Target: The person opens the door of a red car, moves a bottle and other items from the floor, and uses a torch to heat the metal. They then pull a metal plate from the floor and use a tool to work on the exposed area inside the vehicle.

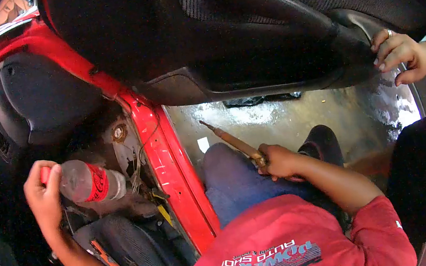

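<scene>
My left hand (43, 190) grips a clear plastic bottle (82, 181) at its red cap end. The bottle has a red label and lies tilted on its side in the air, inside the car's footwell. On the other side of the red door sill (165, 155), my right hand (280, 160) is wrapped round the rear of a long, narrow tool (237, 144) with a worn tan body and a thin, rusty-looking tip. Its tip points up and left over the floor, close above my knee. The exact kind of tool does not show.
The open black car door (266, 45) spans the top. Another person's hand (405, 58) with a ring rests on its edge at right. Loose wires (137, 178) hang near bare metal in the footwell. The shiny floor (270, 120) has a white scrap (203, 144) on it.
</scene>
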